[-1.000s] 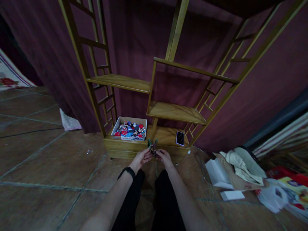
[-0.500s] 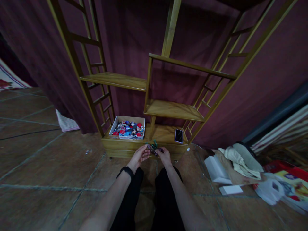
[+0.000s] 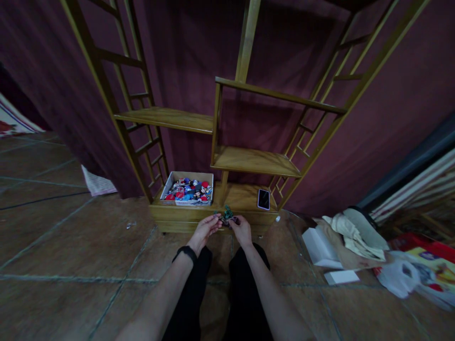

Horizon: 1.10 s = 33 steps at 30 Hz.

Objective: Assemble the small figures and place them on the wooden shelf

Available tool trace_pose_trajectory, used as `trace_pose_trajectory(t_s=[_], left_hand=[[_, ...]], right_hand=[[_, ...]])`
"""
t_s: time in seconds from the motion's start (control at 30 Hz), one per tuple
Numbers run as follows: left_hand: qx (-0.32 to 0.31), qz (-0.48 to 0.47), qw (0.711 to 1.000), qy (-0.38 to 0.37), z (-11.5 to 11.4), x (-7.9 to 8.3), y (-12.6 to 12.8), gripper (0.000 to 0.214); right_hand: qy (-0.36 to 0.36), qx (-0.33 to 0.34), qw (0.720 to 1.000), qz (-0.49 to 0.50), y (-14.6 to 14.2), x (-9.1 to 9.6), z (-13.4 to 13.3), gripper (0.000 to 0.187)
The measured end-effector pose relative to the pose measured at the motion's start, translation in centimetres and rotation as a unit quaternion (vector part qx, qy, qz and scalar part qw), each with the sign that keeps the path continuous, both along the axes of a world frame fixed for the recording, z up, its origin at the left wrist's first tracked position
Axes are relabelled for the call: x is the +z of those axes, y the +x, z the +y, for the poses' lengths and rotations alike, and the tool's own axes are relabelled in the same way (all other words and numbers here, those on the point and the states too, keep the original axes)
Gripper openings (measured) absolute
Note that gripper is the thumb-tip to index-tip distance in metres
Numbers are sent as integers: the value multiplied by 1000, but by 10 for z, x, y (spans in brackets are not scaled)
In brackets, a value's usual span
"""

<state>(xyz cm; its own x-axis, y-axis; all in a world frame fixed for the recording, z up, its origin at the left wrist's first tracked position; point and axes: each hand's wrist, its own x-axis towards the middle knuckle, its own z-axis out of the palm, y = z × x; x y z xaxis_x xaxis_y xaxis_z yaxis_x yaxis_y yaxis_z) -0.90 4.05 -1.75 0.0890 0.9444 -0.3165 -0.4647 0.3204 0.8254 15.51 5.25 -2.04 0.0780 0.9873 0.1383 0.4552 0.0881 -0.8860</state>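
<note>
While the green-and-dark object (image 3: 227,214) is held only at its edges, in front of the wooden base (image 3: 185,225) and above the tiled floor (image 3: 232,270), a drop is judged to be the main risk. The object is gripped at its left side between thumb and fingers of the left hand (image 3: 206,229), which is partly closed, its other fingers loosely curled. The opposite side is pinched by the right hand (image 3: 242,230), with its fingers bent inward. A fall could be caused by either pinch being loosened; bending or breakage of thin parts could be caused by opposed pulling. Exact identity and construction cannot be established at this size. Should a loose piece be shed, it could be lost on the floor or against the base. The open box (image 3: 194,202) of small coloured items (image 3: 188,189) is noted on the base, beyond the left hand and well apart from the phone (image 3: 263,199). Compared with the frame of one second ago, the object is found turned: its green portion, previously seen at the upper left, is now presented at the top centre. The two-handed hold is unchanged.
</note>
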Motion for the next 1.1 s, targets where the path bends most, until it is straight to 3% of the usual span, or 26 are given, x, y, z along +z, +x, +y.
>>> trace_pose_trajectory(t_s=[0.13,0.23,0.37,0.63,1.1], left_hand=[[7,-9,1000,-17,0,4,1,39],[24,-26,998,-52,1,4,1,41],[-3,-42,996,-79,1,2,3,35],[-28,-95,988,-118,4,-1,0,17],[-27,-108,979,-169,9,-3,-1,15]], right_hand=[[1,-6,1000,17,2,1,0,19],[-5,2,995,96,3,1,0,25],[-41,35,979,195,4,2,-1,33],[-59,67,969,232,1,-2,2,37],[-115,80,936,322,5,-8,10,39]])
